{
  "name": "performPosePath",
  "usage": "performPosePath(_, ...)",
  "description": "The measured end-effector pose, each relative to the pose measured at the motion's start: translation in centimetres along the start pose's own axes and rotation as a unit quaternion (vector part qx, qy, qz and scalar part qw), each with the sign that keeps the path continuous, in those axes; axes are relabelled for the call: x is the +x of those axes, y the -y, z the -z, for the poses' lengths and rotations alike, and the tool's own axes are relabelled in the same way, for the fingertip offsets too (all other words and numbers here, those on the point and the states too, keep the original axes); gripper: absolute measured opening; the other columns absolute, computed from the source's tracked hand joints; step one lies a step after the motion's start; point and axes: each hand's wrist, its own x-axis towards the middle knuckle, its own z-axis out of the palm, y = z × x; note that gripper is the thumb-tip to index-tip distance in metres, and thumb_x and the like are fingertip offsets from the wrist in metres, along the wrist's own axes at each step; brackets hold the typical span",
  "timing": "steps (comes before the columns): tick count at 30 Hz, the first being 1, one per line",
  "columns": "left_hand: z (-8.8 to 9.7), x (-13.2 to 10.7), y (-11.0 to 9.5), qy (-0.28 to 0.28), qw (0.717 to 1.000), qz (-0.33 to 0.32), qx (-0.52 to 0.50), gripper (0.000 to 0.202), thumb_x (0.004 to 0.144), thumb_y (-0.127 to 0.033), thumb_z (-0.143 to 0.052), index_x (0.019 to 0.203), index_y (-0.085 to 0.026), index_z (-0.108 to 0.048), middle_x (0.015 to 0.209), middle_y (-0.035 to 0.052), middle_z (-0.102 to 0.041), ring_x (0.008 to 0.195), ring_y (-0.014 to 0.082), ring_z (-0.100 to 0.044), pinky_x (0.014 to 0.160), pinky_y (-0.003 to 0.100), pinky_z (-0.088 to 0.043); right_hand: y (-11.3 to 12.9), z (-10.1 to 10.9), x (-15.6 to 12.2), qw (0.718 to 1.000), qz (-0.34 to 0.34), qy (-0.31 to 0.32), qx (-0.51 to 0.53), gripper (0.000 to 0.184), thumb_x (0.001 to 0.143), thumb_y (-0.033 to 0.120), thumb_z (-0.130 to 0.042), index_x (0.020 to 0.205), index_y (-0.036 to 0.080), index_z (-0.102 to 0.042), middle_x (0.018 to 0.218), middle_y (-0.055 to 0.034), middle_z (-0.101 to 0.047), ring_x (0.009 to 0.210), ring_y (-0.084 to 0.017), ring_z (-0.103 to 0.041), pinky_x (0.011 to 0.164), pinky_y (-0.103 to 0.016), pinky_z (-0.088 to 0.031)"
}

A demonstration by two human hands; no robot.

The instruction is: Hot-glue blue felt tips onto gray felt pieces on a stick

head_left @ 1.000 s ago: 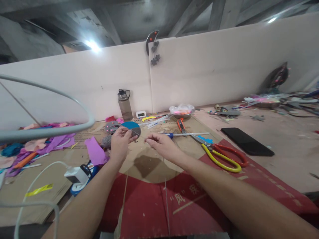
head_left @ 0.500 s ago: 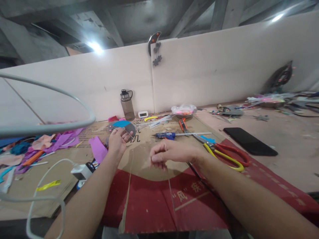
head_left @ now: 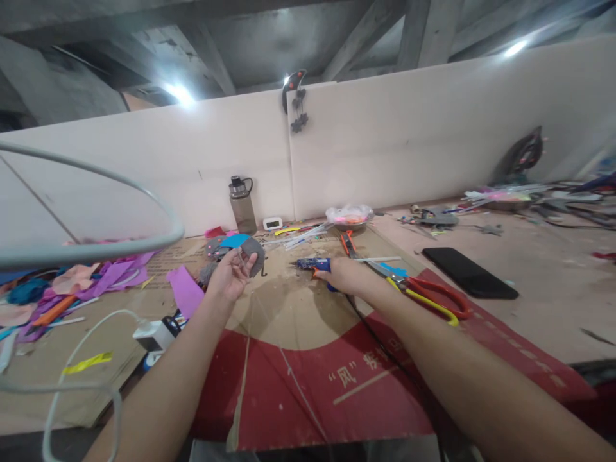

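Observation:
My right hand [head_left: 345, 276] is closed around the handle of a blue hot glue gun [head_left: 312, 264], which lies on the cardboard with its nozzle to the left. A white glue stick [head_left: 392, 258] shows beyond the hand. My left hand [head_left: 231, 274] is raised with its fingers pinched on what looks like a thin pale string [head_left: 289, 372], which trails down over the red cardboard. Right behind its fingertips is a grey felt piece [head_left: 255, 253] beside a blue piece [head_left: 234, 240]; whether the fingers touch the felt, I cannot tell.
Red-and-yellow-handled scissors [head_left: 440, 298] and a box cutter [head_left: 347, 242] lie right of the glue gun, with a black phone [head_left: 469, 273] farther right. A bottle [head_left: 243, 208] stands at the back. Felt scraps [head_left: 96, 276] and a white charger [head_left: 156, 335] are on the left.
My right hand has moved from above the cardboard, where it was loosely curled, up to the glue gun and taken hold of its handle. My left hand has stayed nearly in place.

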Motion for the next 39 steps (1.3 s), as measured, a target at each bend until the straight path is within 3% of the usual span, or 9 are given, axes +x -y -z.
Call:
performPosePath(5, 0.0, -0.1, 0.4, 0.042, 0.999, 0.011, -0.025, 0.012, 0.072, -0.006, -0.055, 0.064, -0.015, -0.054, 0.061, -0.0005, -0.062, 0.06, 0.0088, -0.061, 0.068, 0.026, -0.057, 0.2, -2.2, 0.0, 0.996, -0.021, -0.048, 0.073, 0.008, 0.065, 0.023, -0.062, 0.061, 0.018, -0.058, 0.059, -0.009, -0.059, 0.058, -0.018, -0.056, 0.054, -0.029, -0.038)
performPosePath(10, 0.0, -0.5, 1.4, 0.066, 0.997, -0.029, 0.026, 0.011, 0.065, -0.011, -0.064, 0.066, -0.014, -0.053, 0.068, 0.0025, -0.063, 0.065, 0.0127, -0.063, 0.066, 0.03, -0.056, -0.7, -2.2, 1.1, 0.992, -0.048, -0.032, 0.108, 0.012, 0.063, 0.026, -0.063, 0.056, 0.019, -0.056, 0.049, -0.0037, -0.054, 0.047, -0.015, -0.051, 0.046, -0.025, -0.035)
performPosePath(14, 0.3, -0.6, 1.9, 0.083, 0.994, -0.059, 0.041, 0.021, 0.061, -0.015, -0.069, 0.064, -0.014, -0.049, 0.058, -0.0018, -0.056, 0.054, 0.0091, -0.058, 0.068, 0.033, -0.056, -0.5, -1.4, 1.5, 0.98, -0.073, -0.031, 0.181, 0.012, 0.068, 0.029, -0.056, 0.073, 0.017, -0.059, 0.055, -0.0019, -0.056, 0.048, -0.014, -0.051, 0.045, -0.024, -0.038)
performPosePath(19, 0.3, -0.9, 2.1, 0.099, 0.988, -0.096, 0.065, 0.024, 0.06, -0.018, -0.072, 0.065, -0.015, -0.048, 0.053, -0.0061, -0.049, 0.046, 0.005, -0.049, 0.069, 0.033, -0.055, 1.7, 0.0, 0.7, 0.91, 0.002, -0.064, 0.409, 0.027, 0.069, 0.02, -0.047, 0.097, 0.018, -0.05, 0.072, 0.0009, -0.056, 0.055, -0.012, -0.055, 0.053, -0.026, -0.045)
performPosePath(23, -0.1, -1.5, 2.2, 0.093, 0.985, -0.116, 0.09, 0.025, 0.058, -0.02, -0.073, 0.064, -0.015, -0.049, 0.05, -0.0077, -0.045, 0.044, 0.0037, -0.043, 0.067, 0.033, -0.055, 4.1, 0.9, -0.7, 0.849, 0.088, -0.03, 0.519, 0.033, 0.07, 0.02, -0.046, 0.103, 0.02, -0.04, 0.084, -0.0011, -0.057, 0.063, -0.013, -0.057, 0.049, -0.025, -0.046)
performPosePath(25, -0.2, -1.7, 2.2, 0.09, 0.983, -0.122, 0.102, 0.025, 0.058, -0.022, -0.073, 0.065, -0.014, -0.05, 0.053, -0.0069, -0.046, 0.047, 0.0043, -0.045, 0.068, 0.034, -0.055, 5.0, 1.1, -1.4, 0.837, 0.102, -0.013, 0.538, 0.034, 0.071, 0.019, -0.046, 0.104, 0.021, -0.037, 0.092, -0.0035, -0.058, 0.062, -0.012, -0.056, 0.046, -0.024, -0.044)
performPosePath(30, -0.4, -2.0, 2.4, 0.097, 0.977, -0.142, 0.124, 0.025, 0.06, -0.026, -0.072, 0.066, -0.014, -0.051, 0.056, -0.0065, -0.047, 0.051, 0.0048, -0.046, 0.072, 0.037, -0.055, 5.5, 1.4, -2.3, 0.866, 0.117, -0.033, 0.485, 0.031, 0.075, 0.017, -0.046, 0.105, 0.021, -0.04, 0.084, -0.0009, -0.057, 0.056, -0.011, -0.05, 0.049, -0.025, -0.042)
performPosePath(35, -0.3, -2.2, 2.6, 0.116, 0.972, -0.151, 0.137, 0.023, 0.062, -0.027, -0.071, 0.068, -0.014, -0.053, 0.064, -0.004, -0.051, 0.058, 0.0064, -0.051, 0.074, 0.037, -0.055, 5.3, 1.3, -2.6, 0.906, 0.169, -0.096, 0.377, 0.023, 0.08, 0.02, -0.047, 0.104, 0.021, -0.048, 0.086, -0.0029, -0.056, 0.073, -0.016, -0.054, 0.064, -0.029, -0.044)
performPosePath(39, -0.3, -2.2, 2.6, 0.124, 0.969, -0.157, 0.149, 0.022, 0.063, -0.027, -0.07, 0.068, -0.014, -0.054, 0.064, -0.0037, -0.052, 0.058, 0.0067, -0.052, 0.074, 0.036, -0.055, 5.1, 0.9, -2.6, 0.912, 0.192, -0.108, 0.346, 0.021, 0.083, 0.023, -0.046, 0.104, 0.02, -0.049, 0.091, -0.0044, -0.057, 0.082, -0.018, -0.054, 0.073, -0.032, -0.043)
